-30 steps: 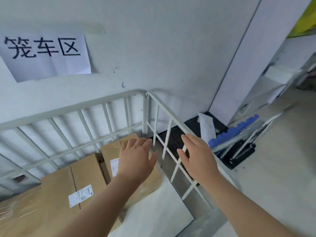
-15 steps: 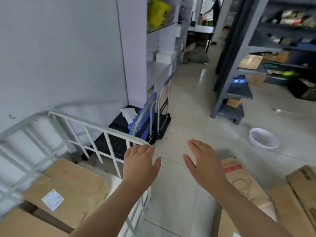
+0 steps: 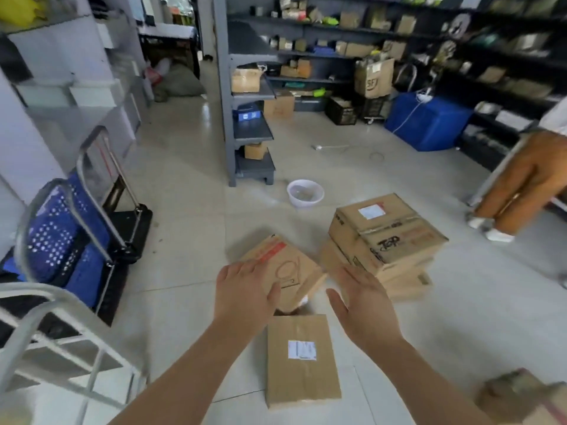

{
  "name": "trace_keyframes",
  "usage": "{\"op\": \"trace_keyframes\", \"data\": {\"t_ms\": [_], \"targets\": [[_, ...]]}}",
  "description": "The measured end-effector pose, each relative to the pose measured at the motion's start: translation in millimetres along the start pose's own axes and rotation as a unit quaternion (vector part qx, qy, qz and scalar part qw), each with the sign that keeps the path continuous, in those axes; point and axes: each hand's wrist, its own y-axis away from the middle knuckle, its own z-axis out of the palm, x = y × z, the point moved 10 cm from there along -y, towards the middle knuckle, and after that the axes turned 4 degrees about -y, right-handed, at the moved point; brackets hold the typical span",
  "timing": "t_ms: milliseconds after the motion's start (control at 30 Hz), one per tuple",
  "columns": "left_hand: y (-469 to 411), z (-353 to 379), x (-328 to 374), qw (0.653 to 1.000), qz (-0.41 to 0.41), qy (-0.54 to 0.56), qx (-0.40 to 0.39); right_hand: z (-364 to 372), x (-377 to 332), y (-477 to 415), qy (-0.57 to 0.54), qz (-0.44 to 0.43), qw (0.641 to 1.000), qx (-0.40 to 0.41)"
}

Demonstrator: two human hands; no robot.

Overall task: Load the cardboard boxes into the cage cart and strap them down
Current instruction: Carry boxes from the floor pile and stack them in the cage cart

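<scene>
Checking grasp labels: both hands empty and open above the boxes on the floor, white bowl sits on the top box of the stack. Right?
One error: the white bowl sits on the floor beyond the stack of boxes, not on it. The head view shows left hand and right hand open and empty.

White bowl on floor near grey shelving; blue crate beyond

Three boxes lie on the floor: a flat box nearest, a tilted box behind it, a stack to their right. The cart stands left, the basin beyond.
</scene>
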Motion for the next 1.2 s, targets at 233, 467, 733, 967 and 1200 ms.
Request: {"op": "trace_keyframes", "data": {"t_ms": [233,467,733,967,1200], "targets": [[-30,52,135,0.995,0.084,0.036,-0.044,-49,132,36,0.02,0.121,0.991,0.055],[-86,85,210,0.987,0.136,0.058,-0.061,-58,221,25,0.014,0.201,0.979,0.039],[-152,125,256,0.979,0.183,0.038,-0.077,-41,269,-29,-0.001,0.223,0.975,0.018],[-172,141,303,0.972,0.21,0.048,-0.093,-40,311,-34,-0.015,0.244,0.97,0.011],[-134,162,436,0.943,0.305,0.06,-0.117,-81,415,52,-0.006,0.332,0.94,0.074]]}}
